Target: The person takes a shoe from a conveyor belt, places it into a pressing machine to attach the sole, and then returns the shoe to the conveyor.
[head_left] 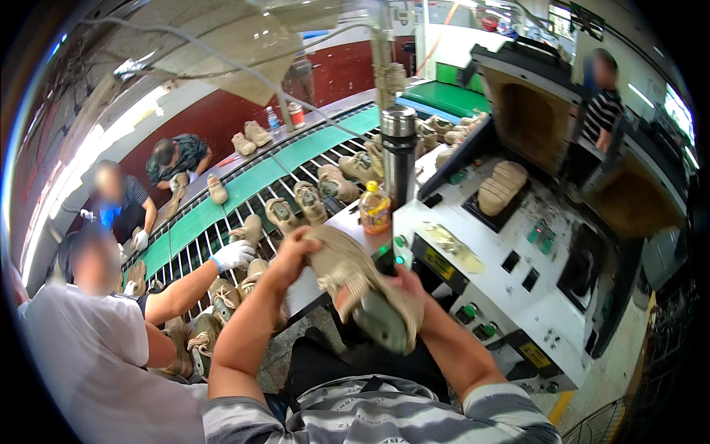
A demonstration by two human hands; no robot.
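Near the frame's centre, an orange bottle (375, 213) stands beside a steel flask (399, 152). Left of the upper middle, a clear bottle (273, 119) stands beside a red can (296, 114). At upper right stands a person (601, 115) in a striped top.

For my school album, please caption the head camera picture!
Left hand and right hand hold a beige shoe near a conveyor carrying more shoes.

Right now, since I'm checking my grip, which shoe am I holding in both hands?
The tan shoe held before your striped shirt, left hand on its far end, right hand along its side; the shoes lining the green strip are in neither.
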